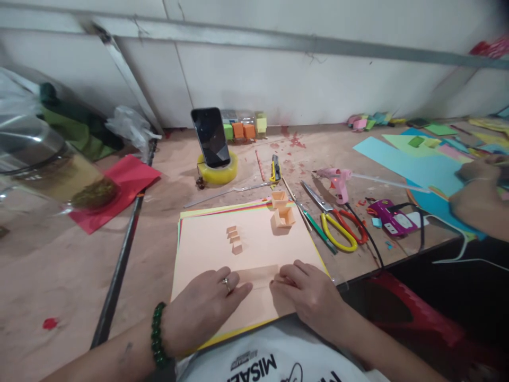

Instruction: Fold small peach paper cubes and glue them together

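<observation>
A stack of coloured paper with a peach sheet [207, 239] on top lies before me. Across its lower part is a folded peach strip [260, 275]. My left hand [210, 297], with a ring and a green bead bracelet, has its fingers closed on the strip's left end. At the right end, the fingers of my right hand [308, 292] are pinched together on the strip. Three small folded peach pieces [234, 239] rest on the sheet above my hands. Two small peach paper boxes [283, 216] stand near the sheet's top right corner.
Right of the stack lie a green-handled tool [322, 233], scissors [338, 231], a pink glue gun [338, 183] and a purple device [393, 217]. A phone [210, 137] leans on yellow tape [218, 170]. A glass jar [51, 164] stands left. Another person's hands [481, 185] are at far right.
</observation>
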A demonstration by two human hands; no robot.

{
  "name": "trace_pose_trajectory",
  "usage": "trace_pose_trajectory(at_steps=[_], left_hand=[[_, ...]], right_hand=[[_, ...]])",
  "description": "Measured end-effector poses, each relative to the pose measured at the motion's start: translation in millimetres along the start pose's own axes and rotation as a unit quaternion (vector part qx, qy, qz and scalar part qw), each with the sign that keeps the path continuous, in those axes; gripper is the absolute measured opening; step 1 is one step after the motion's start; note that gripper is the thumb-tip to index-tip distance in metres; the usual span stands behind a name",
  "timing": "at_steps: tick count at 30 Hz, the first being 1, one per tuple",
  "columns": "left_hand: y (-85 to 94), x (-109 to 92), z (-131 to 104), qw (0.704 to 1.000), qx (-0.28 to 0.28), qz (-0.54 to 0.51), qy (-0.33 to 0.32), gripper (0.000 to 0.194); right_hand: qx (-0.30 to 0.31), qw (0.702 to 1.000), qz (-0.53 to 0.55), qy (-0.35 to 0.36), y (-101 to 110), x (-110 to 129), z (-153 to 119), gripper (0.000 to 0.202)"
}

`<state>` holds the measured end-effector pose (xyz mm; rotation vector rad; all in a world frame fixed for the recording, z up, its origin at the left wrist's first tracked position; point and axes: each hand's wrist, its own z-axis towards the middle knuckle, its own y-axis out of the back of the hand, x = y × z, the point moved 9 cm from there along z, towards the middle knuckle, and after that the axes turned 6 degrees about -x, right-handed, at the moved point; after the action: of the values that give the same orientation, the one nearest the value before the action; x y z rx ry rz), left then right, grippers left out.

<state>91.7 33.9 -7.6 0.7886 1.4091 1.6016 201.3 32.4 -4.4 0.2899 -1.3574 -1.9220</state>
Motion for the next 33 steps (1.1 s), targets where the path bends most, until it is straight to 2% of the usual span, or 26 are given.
trace_pose_trajectory(at_steps=[6, 9, 12, 14, 17, 18, 20, 22, 24, 26, 28, 29, 31, 33], left_hand=[[3.1, -2.8, -13.3, 1.0, -0.009, 0.012, -0.017, 0.037], [2.6, -6.8, -13.0, 0.999, -0.034, 0.02, -0.024, 0.032], [-1.1, -11.0, -7.4, 0.998, -0.034, 0.04, -0.037, 0.029], [-1.1, -12.8, -3.3, 0.997, -0.031, 0.055, -0.044, 0.026], [5.4, -14.2, -1.3, 0.996, -0.045, 0.068, -0.047, 0.023], [9.3, -13.2, -2.0, 0.995, -0.058, 0.066, -0.037, 0.023], [18.5, -3.7, -4.8, 0.995, -0.089, 0.047, 0.026, 0.021], [23.0, 13.9, -9.3, 0.986, -0.1, -0.008, 0.137, 0.019], [16.3, 28.8, -12.7, 0.958, -0.071, -0.127, 0.246, 0.022], [4.7, 30.0, -9.7, 0.909, -0.031, -0.288, 0.299, 0.024], [3.0, 25.6, -1.2, 0.865, -0.027, -0.396, 0.307, 0.029], [5.1, 25.2, 2.5, 0.852, -0.037, -0.421, 0.309, 0.033], [10.6, 27.6, 7.2, 0.847, -0.053, -0.425, 0.315, 0.036], [15.2, 29.3, 10.1, 0.864, -0.048, -0.397, 0.307, 0.034]], right_hand=[[0.001, 0.999, 0.03, -0.016, 9.9, -7.6, -11.5, 0.029], [0.013, 0.993, 0.106, -0.05, 13.6, -12.0, -6.3, 0.029], [-0.027, 0.983, 0.152, -0.097, 20.5, -19.2, 6.5, 0.018], [-0.032, 0.981, 0.143, -0.129, 16.5, -23.7, 13.7, 0.018], [0.009, 0.974, 0.154, -0.166, -0.6, -25.8, 16.6, 0.023], [0.019, 0.97, 0.171, -0.172, -4.7, -24.6, 15.7, 0.023], [0.005, 0.96, 0.215, -0.18, -4.9, -21.2, 13.1, 0.025], [-0.064, 0.95, 0.248, -0.179, 6.6, -17.2, 11.1, 0.02], [-0.163, 0.942, 0.254, -0.148, 24.4, -8.7, 9.6, 0.013], [-0.222, 0.945, 0.229, -0.074, 36.6, 9.1, 10.2, 0.015], [-0.221, 0.955, 0.196, 0.012, 39.0, 30.3, 12.7, 0.017], [-0.203, 0.96, 0.186, 0.051, 38.1, 39.5, 13.7, 0.016], [-0.174, 0.961, 0.186, 0.11, 39.7, 51.0, 13.2, 0.017], [-0.19, 0.961, 0.16, 0.121, 50.0, 49.8, 10.9, 0.023]])
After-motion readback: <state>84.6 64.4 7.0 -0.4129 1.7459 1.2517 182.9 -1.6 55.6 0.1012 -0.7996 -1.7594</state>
